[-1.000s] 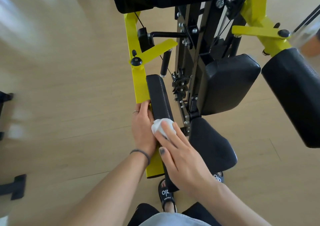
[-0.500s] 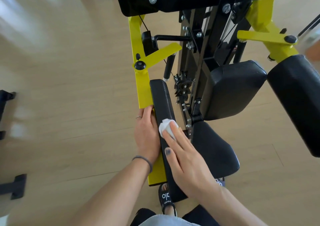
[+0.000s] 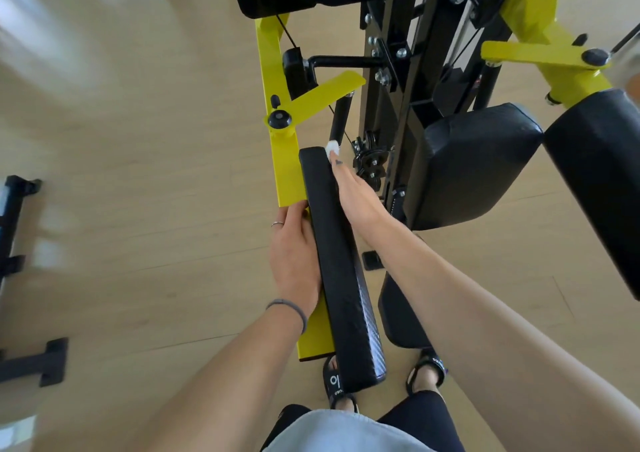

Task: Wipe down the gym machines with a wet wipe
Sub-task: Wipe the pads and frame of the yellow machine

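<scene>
Looking down from the head camera, we saw the long black arm pad of the gym machine running away from us, with a yellow steel arm fixed along its left edge. Our right hand lay stretched along the pad's right edge, fingers straight and reaching toward its far end. The wet wipe, a small white wad, sat at that far right corner of the pad, just under and beyond our fingertips; only a little of it showed past them. Whether the fingers pinched the wipe or simply pressed it against the pad, we could not tell, though they looked extended rather than curled.

Our left hand rested on the other side of the pad, nearer to us, laid against the pad's left edge and over the yellow arm. Its fingers pointed forward and lay fairly flat, holding nothing that we could make out. A ring sat on one finger and a grey band circled the wrist. The wipe was thus well apart from the left hand and right at the tips of the right hand.

To the right stood two thicker black cushions, and a lower seat pad showed beneath our right forearm. Below, our sandalled feet stood on the pale wooden floor.
</scene>
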Available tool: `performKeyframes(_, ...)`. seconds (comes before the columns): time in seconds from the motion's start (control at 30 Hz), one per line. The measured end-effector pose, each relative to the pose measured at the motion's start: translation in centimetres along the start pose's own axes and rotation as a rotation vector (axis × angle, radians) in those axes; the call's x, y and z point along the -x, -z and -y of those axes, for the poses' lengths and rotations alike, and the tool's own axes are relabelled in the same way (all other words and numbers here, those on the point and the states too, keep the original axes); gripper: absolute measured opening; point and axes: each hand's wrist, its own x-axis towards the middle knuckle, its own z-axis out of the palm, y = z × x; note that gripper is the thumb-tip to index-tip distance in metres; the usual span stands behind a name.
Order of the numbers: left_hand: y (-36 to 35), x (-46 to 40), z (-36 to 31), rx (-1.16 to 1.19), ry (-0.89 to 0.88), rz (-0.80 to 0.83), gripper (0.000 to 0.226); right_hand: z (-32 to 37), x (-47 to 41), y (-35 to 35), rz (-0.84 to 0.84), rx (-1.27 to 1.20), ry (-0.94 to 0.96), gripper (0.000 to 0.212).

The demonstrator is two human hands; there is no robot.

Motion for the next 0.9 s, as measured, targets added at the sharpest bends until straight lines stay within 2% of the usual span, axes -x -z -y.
performKeyframes(0.13,0.1,0.0,0.2,-0.031,-0.043,-0.010,0.029,-4.5,6.0,0.1,0.034,-0.132,-0.062,0.071)
performKeyframes(0.23,0.0,-0.1,0.5,-0.044,-0.111,-0.034,0.028,-7.5,13.6,0.5,0.064,-0.135,0.011,0.060)
performKeyframes(0.3,-0.1,-0.2,0.6,-0.048,-0.108,-0.039,0.028,-7.9,16.4,0.2,0.072,0.003,0.116,0.038)
performKeyframes(0.33,-0.1,-0.2,0.7,-0.055,-0.113,-0.040,0.027,-7.5,16.3,0.0,0.080,0.106,0.183,0.036)
performKeyframes(0.37,-0.1,-0.1,0.7,-0.066,-0.127,-0.038,0.027,-6.9,15.6,-0.1,0.078,0.206,0.260,0.039)
performKeyframes(0.5,0.1,0.0,0.6,-0.070,-0.136,-0.046,0.029,-5.7,13.3,0.0,0.010,0.428,0.354,0.047)
performKeyframes(0.6,0.2,0.2,0.4,-0.088,-0.153,-0.046,0.029,-9.0,18.4,-0.3,0.010,0.561,0.438,0.054)
performKeyframes(0.7,0.1,0.1,0.5,-0.105,-0.147,-0.057,0.030,-12.1,23.0,-0.7,-0.011,0.680,0.436,0.060)
performKeyframes(0.77,0.2,0.0,0.5,-0.116,-0.144,-0.053,0.031,-11.6,22.1,-1.4,-0.062,0.794,0.485,0.060)
performKeyframes(0.9,0.3,0.2,0.7,-0.144,-0.176,-0.049,0.030,-9.6,18.3,-2.8,-0.139,0.852,0.480,0.056)
